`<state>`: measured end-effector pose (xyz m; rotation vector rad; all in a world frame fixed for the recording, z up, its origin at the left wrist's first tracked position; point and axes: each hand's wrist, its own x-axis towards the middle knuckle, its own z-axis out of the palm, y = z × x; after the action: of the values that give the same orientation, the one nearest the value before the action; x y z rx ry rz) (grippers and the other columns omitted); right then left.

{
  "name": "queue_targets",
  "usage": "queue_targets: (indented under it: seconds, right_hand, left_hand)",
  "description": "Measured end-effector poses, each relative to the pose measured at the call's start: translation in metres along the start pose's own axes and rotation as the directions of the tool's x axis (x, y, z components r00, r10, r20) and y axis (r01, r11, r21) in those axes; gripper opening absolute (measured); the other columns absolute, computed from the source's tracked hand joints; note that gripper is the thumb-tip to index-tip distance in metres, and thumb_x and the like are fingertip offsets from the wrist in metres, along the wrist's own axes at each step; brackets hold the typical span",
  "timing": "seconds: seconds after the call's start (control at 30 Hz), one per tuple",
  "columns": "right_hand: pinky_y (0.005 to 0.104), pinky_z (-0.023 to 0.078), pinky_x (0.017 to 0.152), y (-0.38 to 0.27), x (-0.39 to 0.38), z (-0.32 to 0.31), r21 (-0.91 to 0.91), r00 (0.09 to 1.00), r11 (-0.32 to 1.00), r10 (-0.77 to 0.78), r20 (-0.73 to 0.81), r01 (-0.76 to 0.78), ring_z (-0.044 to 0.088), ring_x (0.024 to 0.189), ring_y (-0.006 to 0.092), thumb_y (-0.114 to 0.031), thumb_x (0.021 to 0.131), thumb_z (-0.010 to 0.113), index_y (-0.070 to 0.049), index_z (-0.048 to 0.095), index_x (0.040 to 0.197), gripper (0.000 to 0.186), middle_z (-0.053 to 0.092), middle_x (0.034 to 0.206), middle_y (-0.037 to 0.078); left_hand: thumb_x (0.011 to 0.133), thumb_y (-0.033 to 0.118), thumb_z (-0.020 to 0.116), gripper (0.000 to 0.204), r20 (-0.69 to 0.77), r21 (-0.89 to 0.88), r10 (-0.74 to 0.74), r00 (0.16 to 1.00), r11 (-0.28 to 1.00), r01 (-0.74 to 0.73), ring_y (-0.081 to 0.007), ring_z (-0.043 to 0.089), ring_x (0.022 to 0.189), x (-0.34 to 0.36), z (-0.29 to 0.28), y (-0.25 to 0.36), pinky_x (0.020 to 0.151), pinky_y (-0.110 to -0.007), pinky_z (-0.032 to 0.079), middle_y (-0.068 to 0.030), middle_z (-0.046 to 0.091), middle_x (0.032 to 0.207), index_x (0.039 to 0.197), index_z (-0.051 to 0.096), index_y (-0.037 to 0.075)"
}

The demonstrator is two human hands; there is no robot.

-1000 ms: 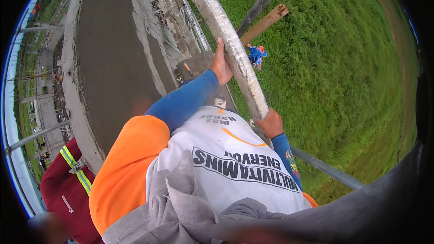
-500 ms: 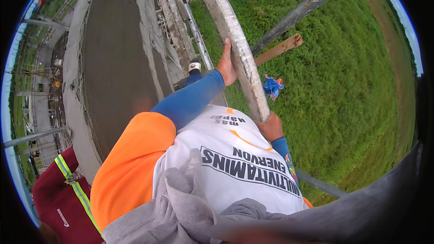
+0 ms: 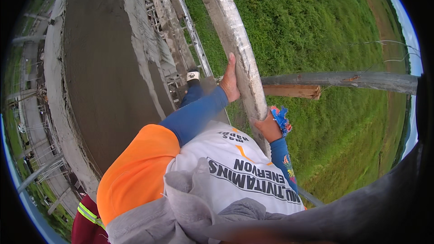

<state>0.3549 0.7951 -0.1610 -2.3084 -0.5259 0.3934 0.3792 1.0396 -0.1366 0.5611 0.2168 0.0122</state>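
Both my hands are on a long, pale, cement-smeared plank (image 3: 242, 49) that runs from the top of the view down to my chest. My left hand (image 3: 230, 81) grips its left edge, thumb pointing up along it and the fingers partly hidden. Near the close end, my right hand (image 3: 268, 129) is wrapped round the right edge. A crumpled blue and red cloth (image 3: 281, 119) shows right beside that hand; I cannot tell whether they touch. Left of the plank lies a broad strip of smooth, wet-looking grey cement (image 3: 108, 68).
A grey pole (image 3: 343, 79) and a short wooden piece (image 3: 294, 91) stick out right over grass far below. Narrow scaffolding with a metal ladder-like frame (image 3: 194, 36) runs beside the cement, by my sandalled foot (image 3: 193, 76). At lower left is a person's maroon jacket (image 3: 88, 221).
My view has turned, so the pole now lies nearly level and the cement sits further left. Both hands keep hold of the plank and appear slightly lower. Less of the maroon jacket shows.
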Motion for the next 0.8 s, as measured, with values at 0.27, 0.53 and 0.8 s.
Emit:
queue_targets:
  seconds: [0.27,0.53,0.8]
  right_hand:
    - [0.0427,0.048,0.102,0.069,-0.083,0.023,0.125,0.963,0.955,0.269,0.029,-0.271,0.063,0.112,0.0343,-0.022,0.063,0.092,0.003,0.052,0.134,0.086,0.064,0.118,0.020]
    - [0.0400,0.052,0.093,-0.022,-0.027,-0.003,0.440,0.994,0.898,0.031,-0.108,0.020,0.068,0.097,0.0314,-0.018,0.072,0.087,0.003,0.064,0.117,0.054,0.071,0.105,0.018]
    - [0.0377,0.051,0.093,-0.098,0.041,-0.024,0.320,0.974,0.935,-0.088,-0.210,0.154,0.068,0.101,0.0245,-0.015,0.077,0.082,0.001,0.064,0.119,0.049,0.072,0.111,0.015]
  left_hand:
    - [0.079,0.090,0.053,0.101,-0.061,-0.032,-0.036,0.997,0.999,0.034,-0.0283,0.054,0.127,-0.007,0.013,0.014,0.111,-0.055,0.041,-0.0081,0.058,0.141,0.151,0.046,0.020]
    - [0.083,0.089,0.047,0.110,0.065,0.532,0.012,0.998,0.845,-0.045,-0.0378,0.039,0.144,-0.006,0.093,0.172,0.120,-0.057,0.030,-0.0196,0.035,0.161,0.162,0.027,0.014]
    - [0.080,0.024,0.086,0.068,0.127,0.722,0.549,-0.826,-0.623,-0.302,-0.0265,0.063,0.099,-0.212,0.191,0.560,0.086,-0.037,0.052,-0.0190,0.057,0.116,0.129,0.052,-0.007]
